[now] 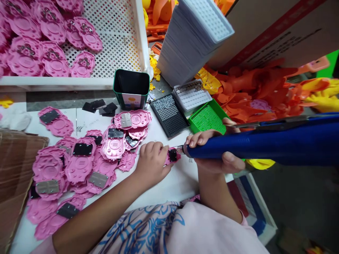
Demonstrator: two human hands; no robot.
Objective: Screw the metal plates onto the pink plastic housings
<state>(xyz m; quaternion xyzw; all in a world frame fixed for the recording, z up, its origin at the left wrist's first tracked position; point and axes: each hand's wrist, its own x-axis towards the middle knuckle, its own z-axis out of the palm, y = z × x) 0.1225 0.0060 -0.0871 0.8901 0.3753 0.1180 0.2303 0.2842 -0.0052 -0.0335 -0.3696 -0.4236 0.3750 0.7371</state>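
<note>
My left hand (pixel 151 163) is closed on a small pink plastic casing (pixel 167 161), pressing it down on the white work surface. A black plate (pixel 173 154) lies on that casing, and my fingers hide much of the pink part. Wrapped round a blue electric screwdriver (pixel 254 144) is my right hand (pixel 212 165). The tool lies sideways, its tip reaching the black plate from the right. Left of my hands, pink casings (pixel 79 165) are piled up, some with black plates and others with grey metal ones.
A white crate (pixel 127 38) holds more pink casings. Before it stand a dark bin (pixel 131 88) and loose black plates (pixel 95 105). Black (pixel 169 128), white (pixel 194 95) and green trays (pixel 208 118) lie ahead, near stacked white trays (pixel 182 46). Cardboard (pixel 21 169) borders the left; orange parts (pixel 238 95) lie right.
</note>
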